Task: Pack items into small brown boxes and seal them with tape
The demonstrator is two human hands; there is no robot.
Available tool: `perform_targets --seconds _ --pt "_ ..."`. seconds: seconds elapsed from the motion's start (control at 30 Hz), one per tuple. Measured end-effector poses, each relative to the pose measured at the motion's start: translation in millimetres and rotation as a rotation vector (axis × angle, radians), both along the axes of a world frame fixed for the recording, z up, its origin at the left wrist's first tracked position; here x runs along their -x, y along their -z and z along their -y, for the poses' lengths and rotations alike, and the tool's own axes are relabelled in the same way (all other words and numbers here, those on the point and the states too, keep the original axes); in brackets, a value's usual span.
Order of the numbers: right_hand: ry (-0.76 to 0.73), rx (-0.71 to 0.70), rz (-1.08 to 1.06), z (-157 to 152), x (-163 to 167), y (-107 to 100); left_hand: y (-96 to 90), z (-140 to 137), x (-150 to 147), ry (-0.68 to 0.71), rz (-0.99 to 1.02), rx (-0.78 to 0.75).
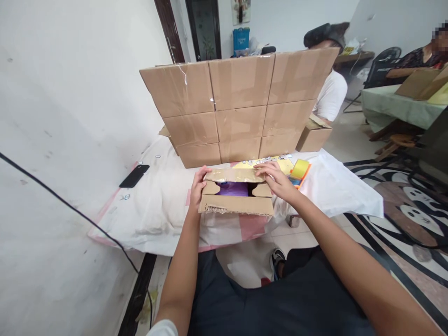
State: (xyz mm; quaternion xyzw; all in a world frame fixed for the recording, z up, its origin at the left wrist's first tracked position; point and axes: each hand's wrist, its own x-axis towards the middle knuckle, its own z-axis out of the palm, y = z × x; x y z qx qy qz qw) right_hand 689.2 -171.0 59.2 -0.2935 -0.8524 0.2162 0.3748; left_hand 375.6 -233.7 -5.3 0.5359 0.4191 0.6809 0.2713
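Observation:
A small cardboard box (238,205) lies before me with its near end open and its flaps folded back. Through the gap a purple item (234,189) shows inside; its kind is hidden. My left hand (199,185) grips the box's left side, fingers curled round the upper corner. At the other end, my right hand (276,178) has its fingers bent over the right end of the taped upper flap (233,175). Just right of that hand lies a tape dispenser (301,171) with a yellow roll and orange edge.
Closed cardboard boxes (241,86) are stacked in a wall behind my hands. Another box (315,133) stands at their right. A black phone (135,176) lies left on the white cloth (157,200). A person in a white top (332,95) sits behind the stack.

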Motion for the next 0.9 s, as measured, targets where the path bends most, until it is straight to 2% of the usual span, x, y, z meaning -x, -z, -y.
perform_targets --seconds 0.07,0.17,0.3,0.5,0.6,0.73,0.8,0.9 --pt "-0.067 -0.03 0.083 2 -8 -5 -3.0 3 0 -0.046 -0.085 -0.019" --pt "-0.151 -0.045 0.195 8 -20 -9 -6.9 9 -2 -0.089 -0.111 -0.038" --pt "-0.124 -0.038 0.352 25 -29 -9 -8.3 9 -5 -0.109 -0.106 -0.046" --pt "-0.212 0.209 0.382 47 -28 -12 -7.2 7 -5 -0.099 -0.092 -0.061" --pt "-0.134 0.252 0.265 53 -15 -7 -3.8 7 -8 -0.11 -0.074 -0.091" --pt "0.085 0.4 -0.081 57 9 5 0.2 9 -12 -0.061 -0.071 -0.127" --pt "0.126 0.465 -0.176 58 17 10 -0.1 10 -11 -0.016 -0.104 -0.122" --pt "0.137 0.492 -0.216 57 21 13 -3.0 11 -6 0.031 -0.119 -0.092"
